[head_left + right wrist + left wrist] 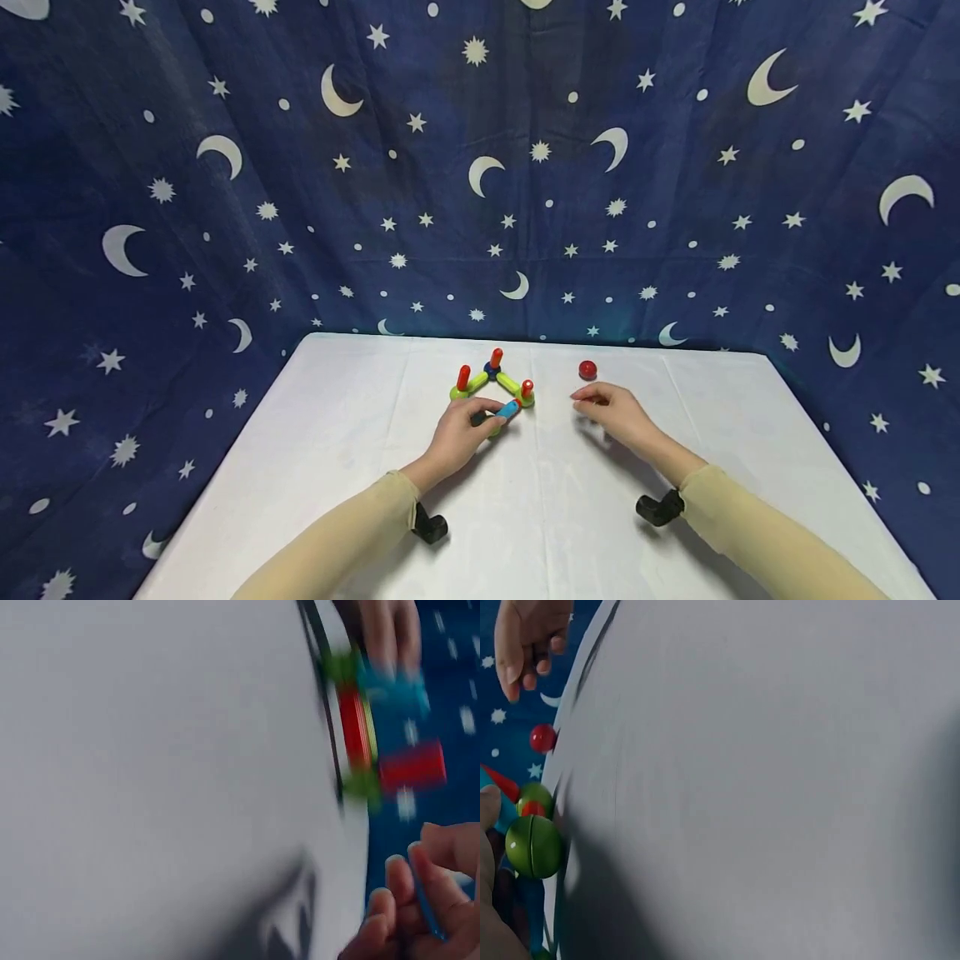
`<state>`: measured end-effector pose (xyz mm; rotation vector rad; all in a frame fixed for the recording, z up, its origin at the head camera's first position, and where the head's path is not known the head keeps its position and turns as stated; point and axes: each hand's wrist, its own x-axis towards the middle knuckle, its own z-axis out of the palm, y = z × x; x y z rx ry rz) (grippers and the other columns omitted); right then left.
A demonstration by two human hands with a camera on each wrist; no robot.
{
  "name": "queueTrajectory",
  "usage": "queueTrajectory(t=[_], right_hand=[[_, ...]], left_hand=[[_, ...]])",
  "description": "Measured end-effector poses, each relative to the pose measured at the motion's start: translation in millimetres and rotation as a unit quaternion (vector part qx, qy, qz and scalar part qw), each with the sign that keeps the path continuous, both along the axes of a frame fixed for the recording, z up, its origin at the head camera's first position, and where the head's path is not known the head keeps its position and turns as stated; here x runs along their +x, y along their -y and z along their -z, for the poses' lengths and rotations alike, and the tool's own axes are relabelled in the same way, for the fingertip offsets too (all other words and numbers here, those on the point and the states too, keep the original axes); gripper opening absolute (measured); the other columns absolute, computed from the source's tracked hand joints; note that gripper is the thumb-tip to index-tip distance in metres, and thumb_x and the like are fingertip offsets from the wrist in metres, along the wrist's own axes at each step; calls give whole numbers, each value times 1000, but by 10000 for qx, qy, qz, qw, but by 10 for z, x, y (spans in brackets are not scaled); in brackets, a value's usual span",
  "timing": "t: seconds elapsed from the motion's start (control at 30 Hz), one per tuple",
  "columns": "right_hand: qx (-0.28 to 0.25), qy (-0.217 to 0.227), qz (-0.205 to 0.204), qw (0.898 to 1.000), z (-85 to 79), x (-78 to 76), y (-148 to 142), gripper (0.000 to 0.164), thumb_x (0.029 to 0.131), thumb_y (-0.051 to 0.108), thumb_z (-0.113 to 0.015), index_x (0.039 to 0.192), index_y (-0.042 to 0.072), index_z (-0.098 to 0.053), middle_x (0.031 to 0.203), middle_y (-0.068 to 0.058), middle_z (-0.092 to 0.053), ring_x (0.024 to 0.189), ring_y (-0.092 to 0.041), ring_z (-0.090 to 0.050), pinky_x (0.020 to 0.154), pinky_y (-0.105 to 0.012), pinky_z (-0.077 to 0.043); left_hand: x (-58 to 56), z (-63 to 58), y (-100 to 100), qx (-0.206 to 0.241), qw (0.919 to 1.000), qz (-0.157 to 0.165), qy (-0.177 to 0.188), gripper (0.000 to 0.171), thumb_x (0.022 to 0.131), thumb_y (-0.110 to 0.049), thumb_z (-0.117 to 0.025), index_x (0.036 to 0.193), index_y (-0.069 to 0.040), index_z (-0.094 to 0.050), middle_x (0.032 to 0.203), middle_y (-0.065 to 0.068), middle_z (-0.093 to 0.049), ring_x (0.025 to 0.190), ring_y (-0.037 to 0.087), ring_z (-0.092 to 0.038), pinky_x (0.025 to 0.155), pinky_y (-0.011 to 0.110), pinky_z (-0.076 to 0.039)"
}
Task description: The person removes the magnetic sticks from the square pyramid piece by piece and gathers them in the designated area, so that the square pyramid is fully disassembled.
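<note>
My left hand (457, 437) pinches a light blue stick (508, 410) between thumb and fingers, at the near side of a ball-and-stick toy frame. In the frame, yellow-green sticks (508, 382) join green balls (527, 402) and a dark blue ball (492, 372). Red sticks (497, 358) stand upright on several balls. In the left wrist view, the blue stick (500, 801) tilts above a near green ball (534, 847). To the right, my right hand (617, 414) hovers above the table with fingers loosely bent, apparently holding nothing. The right wrist view is blurred.
A red ball (588, 370) lies just beyond the right hand, apart from the frame. White cloth covers the table (600, 533). Behind and beside it hangs a dark blue curtain (420, 183) with moons and stars. A black camera mount (660, 507) sits at each wrist.
</note>
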<state>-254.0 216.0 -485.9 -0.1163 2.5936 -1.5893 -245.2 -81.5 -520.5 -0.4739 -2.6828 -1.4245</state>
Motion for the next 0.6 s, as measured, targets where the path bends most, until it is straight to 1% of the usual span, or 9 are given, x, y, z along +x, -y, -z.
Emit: queueTrajectory(t=[0.07,0.1,0.17,0.23,0.3,0.37,0.5,0.6], right_hand=[[-342,485,-126,9982,35,131,190,31,97,19,-70,123,1,-69,101,-11,-69,85,-28,-61,58,-33,-47],[-545,740,-103,9957,52,184,283,33,97,19,-70,125,2,-69,100,-11,-69,84,-27,-60,58,-32,-46],[-1016,1115,48,9885,91,229,475,39,96,21,-72,130,4,-66,101,-9,-67,82,-23,-59,59,-30,-45],[-1518,1331,307,9789,131,243,629,44,95,22,-74,134,3,-63,101,-7,-66,80,-20,-58,59,-28,-46],[-1905,1422,544,9698,167,244,732,46,95,23,-76,134,3,-62,103,-6,-66,79,-18,-58,58,-26,-47],[-2163,1399,719,9636,197,240,804,45,94,23,-78,131,2,-63,102,-6,-66,79,-16,-59,56,-24,-47],[-2422,1407,899,9558,221,247,859,38,95,21,-76,125,0,-64,100,-6,-67,77,-14,-60,54,-22,-46],[-2621,1581,1010,9466,218,256,849,36,97,18,-73,126,-1,-63,94,-7,-68,72,-12,-60,55,-21,-48]], left_hand=[[1,-1,-80,-59,10000,-30,-56,19,94,-32,-76,113,-26,-77,104,-16,-68,104,15,-56,90,37,-44],[6,-1,-129,-102,9999,-46,-98,20,94,-32,-76,113,-25,-77,104,-16,-69,104,15,-56,90,36,-44],[13,-12,-209,-178,9996,-79,-207,21,94,-31,-76,114,-23,-78,104,-15,-71,103,15,-57,89,35,-44],[33,-17,-284,-258,9991,-76,-314,21,94,-30,-76,114,-22,-78,104,-14,-72,104,15,-57,88,35,-45],[52,-29,-333,-299,9988,1,-391,22,95,-28,-76,115,-21,-78,105,-13,-73,105,15,-57,89,36,-46],[61,-39,-345,-310,9988,73,-379,22,95,-28,-75,116,-21,-78,107,-12,-73,108,16,-57,91,37,-47],[47,-31,-288,-254,9995,166,-93,20,94,-27,-76,114,-22,-78,111,-11,-72,115,18,-55,97,41,-46],[15,-10,-223,-241,9991,338,82,19,93,-26,-78,111,-23,-77,116,-12,-69,119,17,-54,102,41,-44]])
